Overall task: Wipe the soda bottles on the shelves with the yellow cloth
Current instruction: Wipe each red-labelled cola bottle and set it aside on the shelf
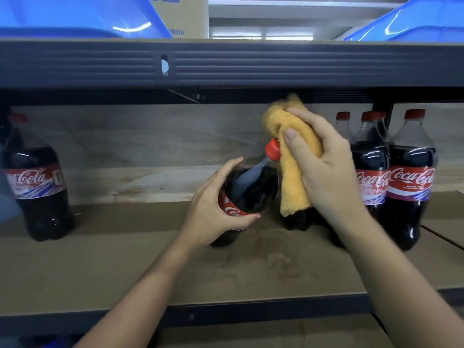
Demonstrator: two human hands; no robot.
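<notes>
My left hand [216, 209] grips a dark soda bottle [251, 187] with a red cap and red label, tilted to the right above the shelf board [125, 259]. My right hand [326, 167] holds a bunched yellow cloth [293, 151] that lies against the bottle's cap and neck. Behind the cloth and my right hand stands another dark bottle [296, 219], mostly hidden. A group of upright soda bottles [409, 179] stands at the right of the shelf. A single upright bottle [37, 187] stands at the far left.
A dark metal beam of the upper shelf [226, 64] runs across just above my hands. Blue plastic bins [75, 16] and a cardboard box [183, 16] sit on that upper shelf. A wooden back panel [150, 146] closes the shelf behind the bottles.
</notes>
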